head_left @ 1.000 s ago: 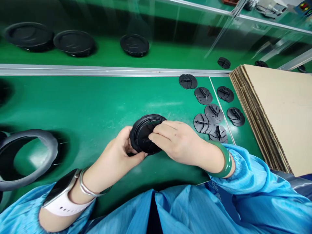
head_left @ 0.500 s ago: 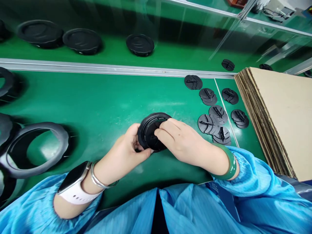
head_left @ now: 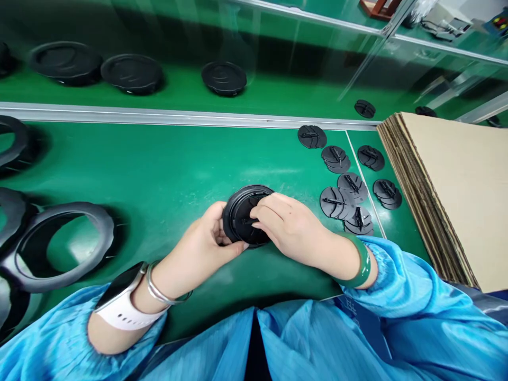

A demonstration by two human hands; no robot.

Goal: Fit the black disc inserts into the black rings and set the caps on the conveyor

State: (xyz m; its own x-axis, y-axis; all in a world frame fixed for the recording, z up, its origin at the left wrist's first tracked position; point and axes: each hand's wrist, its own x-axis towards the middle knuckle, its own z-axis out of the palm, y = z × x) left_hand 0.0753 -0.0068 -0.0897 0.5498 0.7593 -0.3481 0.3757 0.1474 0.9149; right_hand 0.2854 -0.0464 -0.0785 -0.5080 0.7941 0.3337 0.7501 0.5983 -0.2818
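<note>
The black round cap [head_left: 243, 216] stands tilted on the green surface [head_left: 159, 169], hollow face toward the person. The left hand [head_left: 206, 241] clasps its near-left rim, and the curled fingers [head_left: 262, 214] of the right hand [head_left: 291, 227] grip that face from the right. To the cap's right lie small discs [head_left: 337, 202].

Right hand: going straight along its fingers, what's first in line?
The black round housing; the right hand has its fingertips on it. Past it, probably the left hand gripping its edge; depth unclear.
</note>
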